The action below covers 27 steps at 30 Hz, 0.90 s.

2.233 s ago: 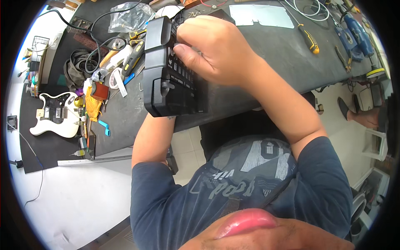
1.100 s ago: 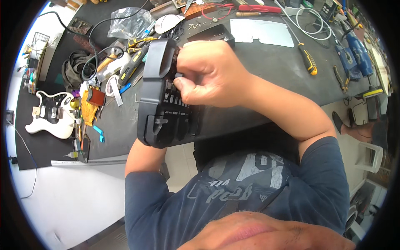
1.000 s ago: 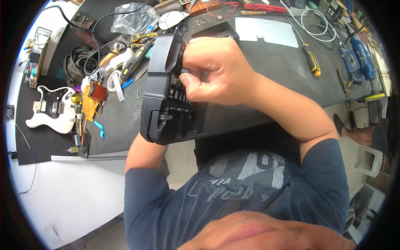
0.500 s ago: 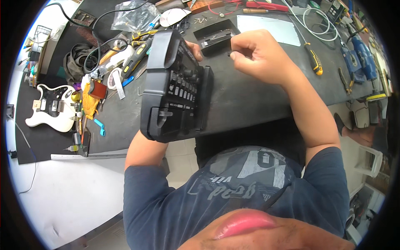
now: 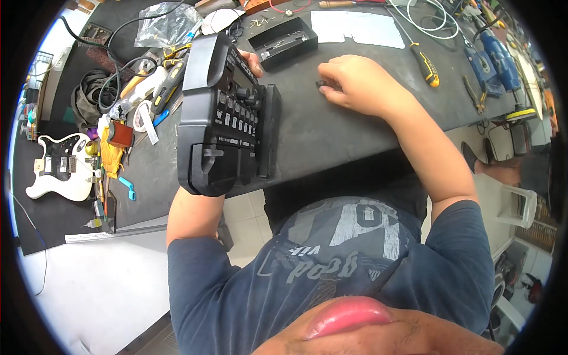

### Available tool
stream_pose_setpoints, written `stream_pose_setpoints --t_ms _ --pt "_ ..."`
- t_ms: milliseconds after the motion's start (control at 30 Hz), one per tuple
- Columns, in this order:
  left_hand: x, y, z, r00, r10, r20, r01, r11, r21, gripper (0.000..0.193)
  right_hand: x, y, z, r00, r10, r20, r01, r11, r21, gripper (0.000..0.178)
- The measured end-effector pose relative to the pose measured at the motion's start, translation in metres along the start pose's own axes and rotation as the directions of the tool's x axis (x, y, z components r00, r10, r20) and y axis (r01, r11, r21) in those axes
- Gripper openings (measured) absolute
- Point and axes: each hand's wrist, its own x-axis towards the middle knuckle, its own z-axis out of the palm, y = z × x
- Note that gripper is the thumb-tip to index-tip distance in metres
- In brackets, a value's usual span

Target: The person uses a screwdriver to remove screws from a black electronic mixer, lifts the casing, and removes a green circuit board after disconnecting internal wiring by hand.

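Note:
A bulky black electronic unit (image 5: 198, 112) with knobs and rows of buttons stands tilted up on its edge at the table's front, its control face turned to the right. My left hand (image 5: 252, 63) is mostly hidden behind it, with fingertips curled over its far edge. Along the control side runs a long black slab (image 5: 271, 130); I cannot tell whether it belongs to the unit. Over the dark table to the right, my right hand (image 5: 358, 83) is closed, pinching a small dark piece (image 5: 321, 84) between thumb and fingers. Its exact kind is unclear.
Beyond the unit lies an open black box (image 5: 284, 44) with small metal parts. A white plate (image 5: 358, 28) and a yellow-black screwdriver (image 5: 426, 68) lie behind my right hand. Tools crowd the left side, near a white guitar body (image 5: 62, 168). Pliers (image 5: 474, 94) rest at right.
My right hand has come slightly nearer to me, away from the black box, still pinching the small piece. The unit has turned a little, showing more of its controls. The whole view has shifted.

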Motion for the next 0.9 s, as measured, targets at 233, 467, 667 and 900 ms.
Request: stream_pose_setpoints --t_ms 233,467,667,900 --pt "0.002 0.004 0.007 0.999 -0.036 -0.013 0.035 0.997 -0.062 0.05 0.003 -0.019 -0.011 0.986 -0.029 -0.162 0.027 0.999 -0.017 0.025" --pt "-0.006 0.011 0.027 0.978 -0.027 -0.208 0.058 0.988 0.145 0.05 0.034 -0.083 -0.035 0.804 -0.405 -0.435 0.419 0.905 -0.068 0.033" --pt "-0.014 0.018 0.055 0.967 -0.022 -0.254 0.068 0.982 0.175 0.05 0.054 -0.081 -0.046 0.732 -0.604 -0.316 0.562 0.797 -0.221 0.028" --pt "-0.015 0.021 0.059 0.964 -0.014 -0.264 0.059 0.985 0.162 0.049 0.068 -0.072 -0.027 0.59 -0.643 -0.488 0.725 0.688 -0.03 0.026"
